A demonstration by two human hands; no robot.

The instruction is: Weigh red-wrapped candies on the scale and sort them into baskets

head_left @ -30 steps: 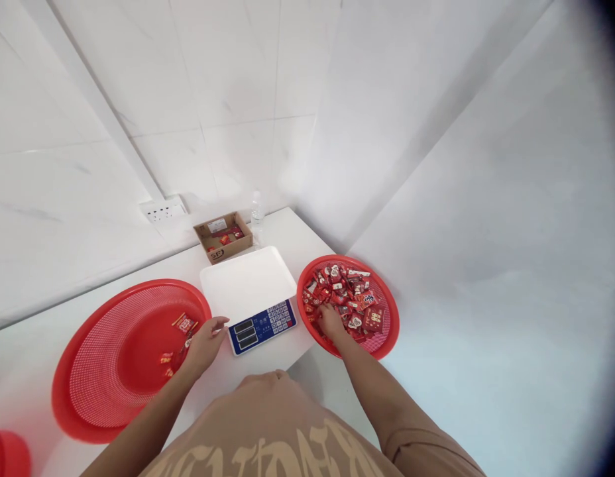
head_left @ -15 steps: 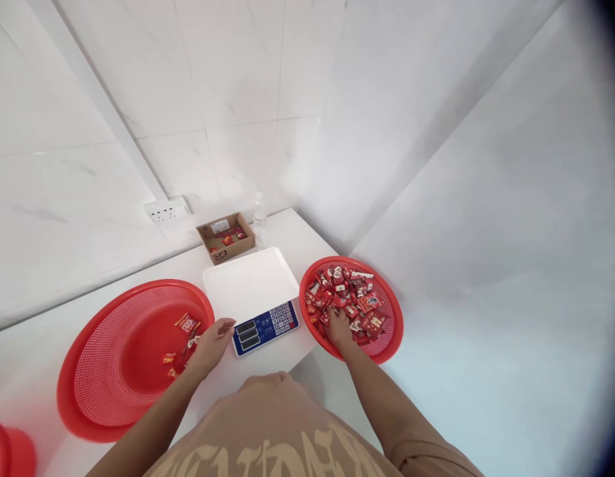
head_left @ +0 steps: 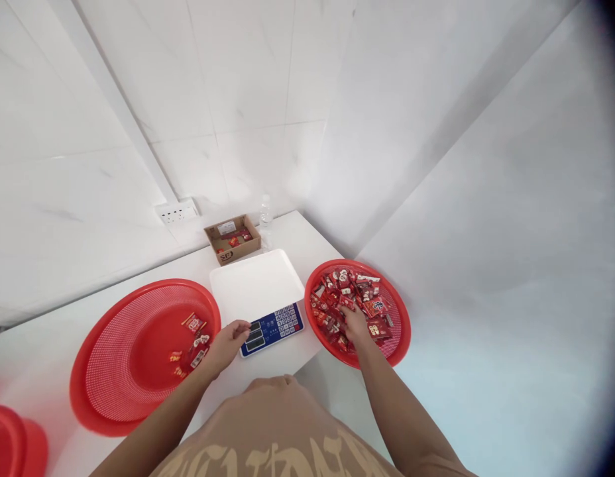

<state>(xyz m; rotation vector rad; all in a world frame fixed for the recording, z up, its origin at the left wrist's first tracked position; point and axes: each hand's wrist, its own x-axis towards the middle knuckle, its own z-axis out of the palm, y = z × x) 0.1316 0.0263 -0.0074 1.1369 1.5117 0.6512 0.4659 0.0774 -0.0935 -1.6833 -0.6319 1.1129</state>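
My right hand (head_left: 356, 324) is inside the right red basket (head_left: 401, 331), its fingers closed around the edge of a small red candy packet (head_left: 347, 302). Many more red wrapped candies (head_left: 332, 324) lie heaped around it, some with gold or white print. My left hand (head_left: 228, 344) hovers beside the display end of a digital scale (head_left: 272, 331), fingers loosely curled, thumb a little apart and nothing visible in them. The scale's white pan (head_left: 258, 281) is bare. In the left red basket (head_left: 79, 371), several red candy packets (head_left: 194, 323) lie along the right side, partly behind my left forearm.
Behind the scale stands a cardboard box (head_left: 232, 252) with a few red packets inside, next to a clear plastic bottle (head_left: 266, 212). A wall socket (head_left: 177, 212) is above the white table (head_left: 287, 232). Another red container (head_left: 29, 444) shows at the lower left.
My right hand has drawn back slightly among the candies, and its fingers now have a packet at their tips. My left hand stays by the scale. The whole view has shifted slightly.
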